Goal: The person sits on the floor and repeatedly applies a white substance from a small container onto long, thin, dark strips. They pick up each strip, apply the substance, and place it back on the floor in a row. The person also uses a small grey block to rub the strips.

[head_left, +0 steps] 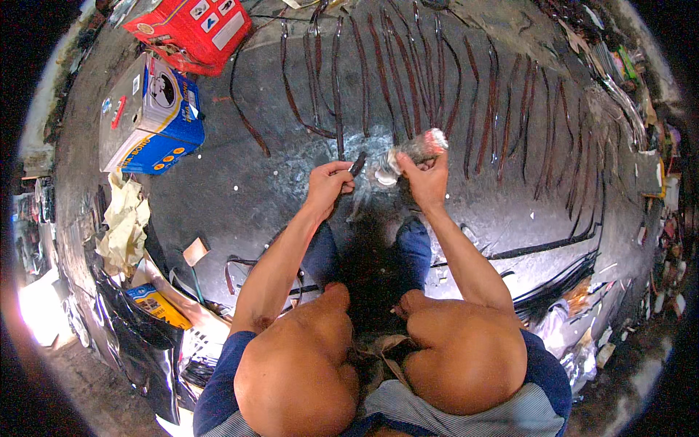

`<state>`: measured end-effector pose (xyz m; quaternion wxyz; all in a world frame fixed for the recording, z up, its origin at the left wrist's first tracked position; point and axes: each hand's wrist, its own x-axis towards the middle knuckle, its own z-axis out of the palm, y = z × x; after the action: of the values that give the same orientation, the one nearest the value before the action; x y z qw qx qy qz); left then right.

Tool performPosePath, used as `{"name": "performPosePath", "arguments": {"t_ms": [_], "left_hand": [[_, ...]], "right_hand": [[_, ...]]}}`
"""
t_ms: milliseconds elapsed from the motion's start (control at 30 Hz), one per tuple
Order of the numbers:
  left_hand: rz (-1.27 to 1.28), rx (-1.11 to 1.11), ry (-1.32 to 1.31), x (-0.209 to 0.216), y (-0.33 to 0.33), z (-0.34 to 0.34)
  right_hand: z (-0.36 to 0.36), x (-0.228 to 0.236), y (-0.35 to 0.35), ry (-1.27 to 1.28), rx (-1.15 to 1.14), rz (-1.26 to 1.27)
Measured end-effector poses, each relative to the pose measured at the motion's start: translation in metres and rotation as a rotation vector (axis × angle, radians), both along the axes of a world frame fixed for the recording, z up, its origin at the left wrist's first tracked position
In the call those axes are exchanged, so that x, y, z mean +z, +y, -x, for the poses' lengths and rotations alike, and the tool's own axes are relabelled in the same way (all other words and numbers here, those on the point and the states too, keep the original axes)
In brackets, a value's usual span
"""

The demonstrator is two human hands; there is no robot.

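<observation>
My left hand [330, 186] pinches the end of a dark brown strip [357, 163] between thumb and fingers. Just to its right, my right hand [428, 177] is closed around a clear bottle-like container [416, 151], tilted, with red and white at its upper end. Motion blur hides its exact kind. The container's pale lower end hangs close to the strip, over a whitish smeared patch on the dark work surface [284, 178]. Beyond both hands, several long dark brown strips [382, 73] lie side by side, running away from me.
At the far left stand a blue and white tin [169, 120] and a red box-like container [196, 36]. Crumpled cream paper [124, 222] and a small brush-like tool [196, 255] lie nearer. More strips [561, 135] spread to the right, with a bundle of black strips [561, 284] at the near right.
</observation>
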<state>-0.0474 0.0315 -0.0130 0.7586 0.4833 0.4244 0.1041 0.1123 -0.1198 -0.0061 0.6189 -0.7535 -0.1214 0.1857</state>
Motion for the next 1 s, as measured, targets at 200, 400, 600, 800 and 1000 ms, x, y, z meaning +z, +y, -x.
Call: {"name": "performPosePath", "arguments": {"t_ms": [200,400,600,800,1000], "left_hand": [[0.322,-0.041,-0.119,0.006,-0.018,-0.006],[0.295,-0.314,-0.149,0.012,-0.012,0.008],[-0.212,-0.359,0.095,-0.006,0.002,-0.020],[-0.379,-0.414,0.185,-0.031,-0.001,-0.045],[-0.719,-0.517,0.220,-0.028,-0.002,-0.047]], "right_hand": [[0.018,0.018,-0.002,-0.226,0.177,-0.017],[-0.009,0.008,-0.038,-0.291,0.108,0.270],[-0.031,0.001,-0.059,-0.142,0.024,0.046],[-0.008,-0.001,-0.034,-0.209,0.228,0.033],[0.013,0.010,-0.019,-0.409,0.425,0.314]]}}
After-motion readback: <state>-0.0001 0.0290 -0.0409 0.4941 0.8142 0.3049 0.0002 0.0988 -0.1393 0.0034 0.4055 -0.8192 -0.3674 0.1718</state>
